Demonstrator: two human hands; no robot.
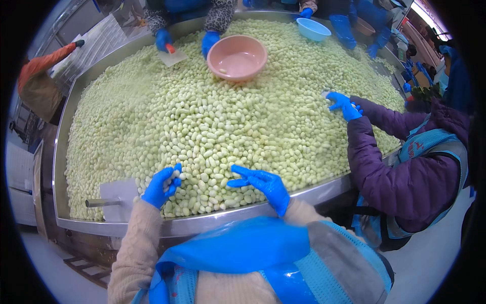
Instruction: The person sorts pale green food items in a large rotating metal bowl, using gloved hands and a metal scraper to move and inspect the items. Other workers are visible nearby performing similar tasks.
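Note:
A wide metal-rimmed table (223,219) holds a deep spread of pale green oval pieces (212,129), cocoon-like in shape. At its near edge, my blue-gloved left hand (161,186) is curled, with a whitish oval piece (176,174) between thumb and fingers. My right hand (263,187), also gloved in blue, hovers just over the spread with its fingers stretched apart and nothing visible in it. Beside my left hand lies a flat whitish scraper (121,195) with a metal tube handle (103,202).
Across the table a person's gloved hands are at a pink basin (237,58) and a red-handled scraper (173,55). A light blue basin (313,30) stands farther right. To my right, a person in a purple jacket (400,172) reaches over the spread.

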